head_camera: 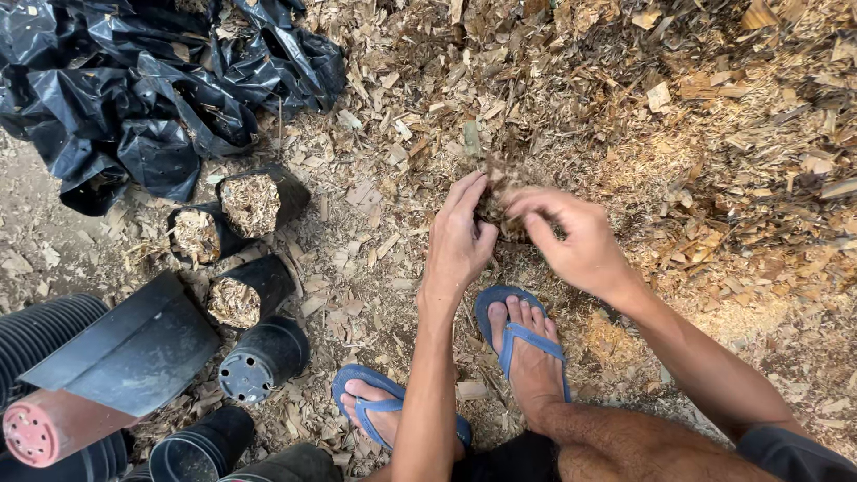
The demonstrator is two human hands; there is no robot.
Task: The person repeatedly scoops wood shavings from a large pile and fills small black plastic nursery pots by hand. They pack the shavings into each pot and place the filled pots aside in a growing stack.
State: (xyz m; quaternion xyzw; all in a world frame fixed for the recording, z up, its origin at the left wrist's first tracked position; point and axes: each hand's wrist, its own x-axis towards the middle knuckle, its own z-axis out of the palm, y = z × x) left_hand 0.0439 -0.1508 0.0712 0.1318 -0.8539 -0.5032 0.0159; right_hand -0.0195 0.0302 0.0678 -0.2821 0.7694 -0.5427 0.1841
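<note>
Both hands, left hand and right hand, meet over a clump of chips at the foot of the chip heap, which rises ahead and to the right and blocks that side. Behind the hands, two feet in blue sandals close the near ground. To the left lies an open strip of chip-strewn ground, free for a reach. Beyond it stand three filled bags, a lying pot, stacked pots and crumpled black plastic, crowding the far left.
</note>
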